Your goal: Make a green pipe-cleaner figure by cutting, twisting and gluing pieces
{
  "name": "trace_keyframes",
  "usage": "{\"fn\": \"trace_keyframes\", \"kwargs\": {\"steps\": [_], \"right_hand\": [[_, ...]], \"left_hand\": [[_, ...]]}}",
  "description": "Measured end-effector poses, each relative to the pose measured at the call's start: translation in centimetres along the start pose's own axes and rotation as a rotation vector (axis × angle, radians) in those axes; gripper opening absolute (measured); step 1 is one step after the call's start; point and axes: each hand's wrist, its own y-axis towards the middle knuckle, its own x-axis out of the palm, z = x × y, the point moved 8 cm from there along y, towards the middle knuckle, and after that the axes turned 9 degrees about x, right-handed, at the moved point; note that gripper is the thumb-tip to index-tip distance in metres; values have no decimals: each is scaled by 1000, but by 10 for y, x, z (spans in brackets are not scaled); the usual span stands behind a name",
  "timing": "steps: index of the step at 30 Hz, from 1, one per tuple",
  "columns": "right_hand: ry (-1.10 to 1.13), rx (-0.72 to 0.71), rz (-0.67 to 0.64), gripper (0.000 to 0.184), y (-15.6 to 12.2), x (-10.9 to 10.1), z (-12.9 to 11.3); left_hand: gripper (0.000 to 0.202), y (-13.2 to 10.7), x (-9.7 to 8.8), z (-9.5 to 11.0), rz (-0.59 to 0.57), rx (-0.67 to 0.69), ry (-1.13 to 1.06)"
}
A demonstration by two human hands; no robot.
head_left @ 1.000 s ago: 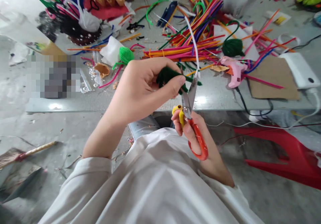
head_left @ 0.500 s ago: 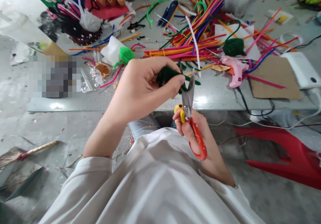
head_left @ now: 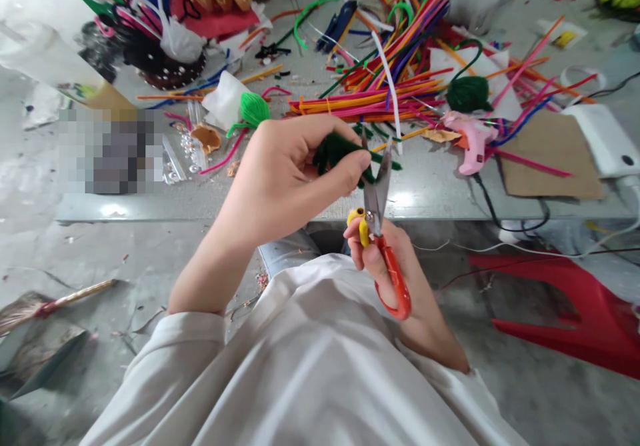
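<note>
My left hand (head_left: 300,176) is closed on a bunch of dark green pipe cleaners (head_left: 334,149), pinched between thumb and fingers above the table's front edge. One green end sticks out to the right, between the parted blades of the scissors (head_left: 376,196). My right hand (head_left: 383,259) grips these scissors by their red and yellow handles, blades pointing up and away from me. Short dark green pieces (head_left: 375,131) lie on the table just behind the blades. Part of the bunch is hidden by my left fingers.
Many coloured pipe cleaners (head_left: 360,103) are heaped on the table (head_left: 240,203). A pink glue gun (head_left: 475,143) with a black cord lies right, near brown cardboard (head_left: 550,156). A light green yarn-like ball (head_left: 254,109) sits left of centre. A red stool (head_left: 565,286) is on the floor.
The scissor blades have parted slightly more around the green end. Both hands otherwise stay almost where they were, and the table looks the same.
</note>
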Motion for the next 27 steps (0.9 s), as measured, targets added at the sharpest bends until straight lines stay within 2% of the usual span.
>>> {"fn": "trace_keyframes", "kwargs": {"steps": [6,27], "right_hand": [[16,41,-35,51,2,0,0],[12,-2,50,41,1,-1,1]], "left_hand": [[12,-1,-1,-2,4,-39,49],[10,0,1,1,8,12,9]]}}
